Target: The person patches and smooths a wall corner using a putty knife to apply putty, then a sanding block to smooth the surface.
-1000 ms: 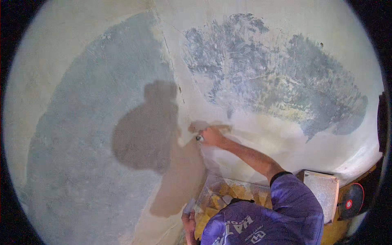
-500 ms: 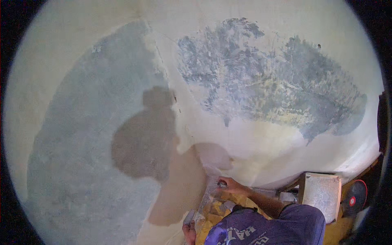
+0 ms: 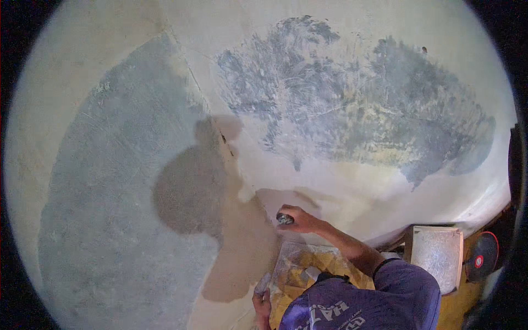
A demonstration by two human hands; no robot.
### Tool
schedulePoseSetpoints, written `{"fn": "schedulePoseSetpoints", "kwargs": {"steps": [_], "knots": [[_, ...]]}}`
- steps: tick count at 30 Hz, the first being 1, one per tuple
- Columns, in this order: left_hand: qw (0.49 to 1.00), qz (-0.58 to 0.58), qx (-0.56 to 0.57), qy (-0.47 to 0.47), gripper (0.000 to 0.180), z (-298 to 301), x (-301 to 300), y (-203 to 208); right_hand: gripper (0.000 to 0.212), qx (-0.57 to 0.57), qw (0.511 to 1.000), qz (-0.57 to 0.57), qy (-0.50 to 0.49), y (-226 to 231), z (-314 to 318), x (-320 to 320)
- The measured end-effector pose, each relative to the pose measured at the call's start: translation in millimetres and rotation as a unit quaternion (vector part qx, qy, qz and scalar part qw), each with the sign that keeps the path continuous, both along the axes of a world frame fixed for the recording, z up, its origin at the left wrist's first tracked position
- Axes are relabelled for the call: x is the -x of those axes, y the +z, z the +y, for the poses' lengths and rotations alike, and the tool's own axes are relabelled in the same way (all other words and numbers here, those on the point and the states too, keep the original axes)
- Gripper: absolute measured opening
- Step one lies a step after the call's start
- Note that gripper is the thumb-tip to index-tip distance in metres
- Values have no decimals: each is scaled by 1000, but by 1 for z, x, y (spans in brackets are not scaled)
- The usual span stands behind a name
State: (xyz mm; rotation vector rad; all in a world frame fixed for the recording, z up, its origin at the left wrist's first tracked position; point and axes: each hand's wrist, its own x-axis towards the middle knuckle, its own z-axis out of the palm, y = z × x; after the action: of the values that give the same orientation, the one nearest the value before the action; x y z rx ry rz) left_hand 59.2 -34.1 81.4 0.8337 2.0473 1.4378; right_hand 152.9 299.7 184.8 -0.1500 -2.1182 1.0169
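My right hand is raised beside the corner where two walls meet, its fingers closed round a small dark roundish object. What that object is exactly I cannot make out. Low down, my left hand is closed on a pale grey, flattish piece, also too small to name. Before me is the left wall, with a large grey patch. The right wall is cream and bears a rough blue-grey patch.
A yellow-brown floor with pale dusty bits lies below my hands. A whitish rectangular panel stands at the right, beside a dark round object with a red rim. My shadow falls across the corner.
My right hand has risen and moved slightly left with the dark object, closer to the wall corner. My left hand has shifted slightly right, still holding the pale piece. The view has turned a little.
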Motion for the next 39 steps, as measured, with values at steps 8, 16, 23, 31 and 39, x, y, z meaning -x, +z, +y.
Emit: {"fn": "schedulePoseSetpoints", "kwargs": {"steps": [8,16,23,31,39], "knots": [[995,-94,20,7,32,-14,-4,-15,21,-200,974,-101,-21,53,-12,6],[992,-73,75,66,42,-6,-11,2,14,-300,953,28,-37,50,47,56],[988,-48,129,66,37,-5,-9,10,25,-299,942,-116,-102,60,57,55],[996,-70,24,58,35,-13,-8,4,17,-236,955,8,-179,61,79,61],[997,-6,-29,74,30,-27,6,1,21,-70,977,-159,-121,-47,-30,18]]}}
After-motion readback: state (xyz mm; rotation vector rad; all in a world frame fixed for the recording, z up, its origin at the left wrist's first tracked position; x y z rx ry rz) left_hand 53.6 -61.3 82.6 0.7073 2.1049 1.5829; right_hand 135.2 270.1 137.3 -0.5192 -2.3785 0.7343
